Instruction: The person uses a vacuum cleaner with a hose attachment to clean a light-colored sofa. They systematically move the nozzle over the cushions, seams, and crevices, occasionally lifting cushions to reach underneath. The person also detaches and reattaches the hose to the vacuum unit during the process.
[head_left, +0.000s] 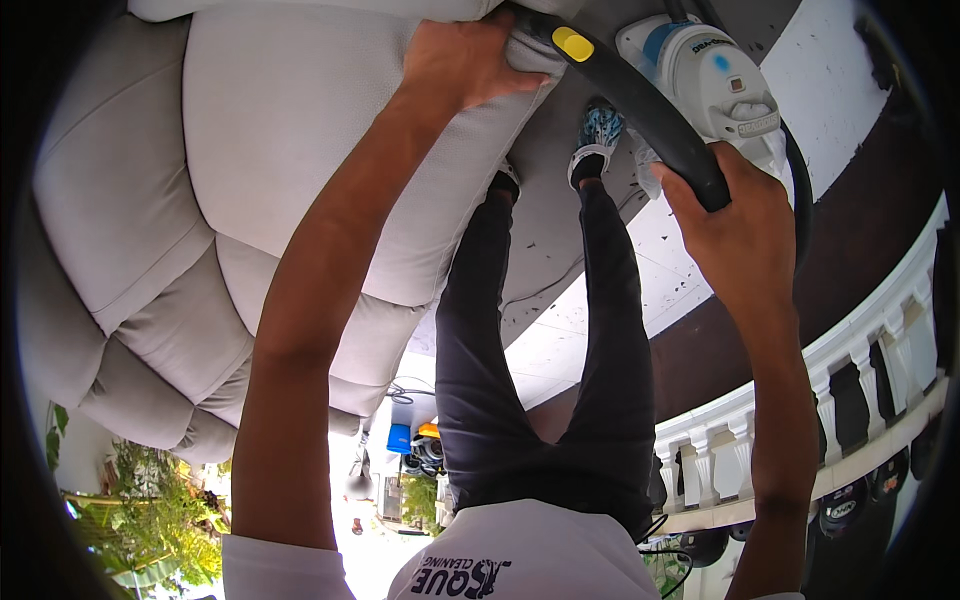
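My left hand (461, 67) lies on the corner of the light grey sofa seat (300, 120). Its thumb is spread and the upholstery puckers beside it; the fingertips are partly hidden, so whether it grips the fabric is unclear. My right hand (739, 225) is wrapped around the rear end of a curved black vacuum wand (645, 109) with a yellow oval part. The wand's front reaches the seat corner close to my left hand, and its tip is out of sight. A white and blue Shop-Vac vacuum (720, 82) stands beyond the wand.
My legs and shoes are between the sofa and the vacuum. A thin cable (551, 285) runs over the floor, which has scattered dark debris. A white balustrade (847, 397) curves along the right. Behind me are a blue container (399, 439), plants and a distant person.
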